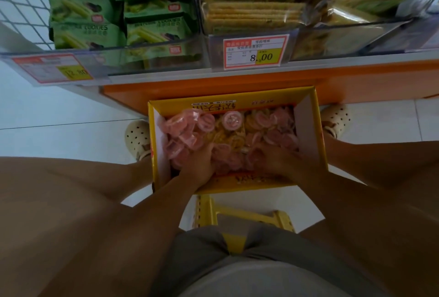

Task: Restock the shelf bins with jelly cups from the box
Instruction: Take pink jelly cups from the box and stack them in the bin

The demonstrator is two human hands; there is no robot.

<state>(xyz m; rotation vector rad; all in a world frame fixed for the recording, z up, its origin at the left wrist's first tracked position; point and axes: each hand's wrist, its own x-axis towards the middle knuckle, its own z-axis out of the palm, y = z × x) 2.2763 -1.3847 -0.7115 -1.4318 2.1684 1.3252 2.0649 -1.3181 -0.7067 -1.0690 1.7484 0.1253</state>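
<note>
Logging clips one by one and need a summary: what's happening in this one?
A person sitting on a yellow stool has the left hand and right hand down in the open yellow box on the floor, among pink and yellow jelly cups. Whether they grip any is unclear. The shelf bins above hold cookie packs and crackers.

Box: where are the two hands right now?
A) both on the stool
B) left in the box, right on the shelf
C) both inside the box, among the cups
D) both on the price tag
C: the left hand and right hand are both down among the cups inside the box.
</note>
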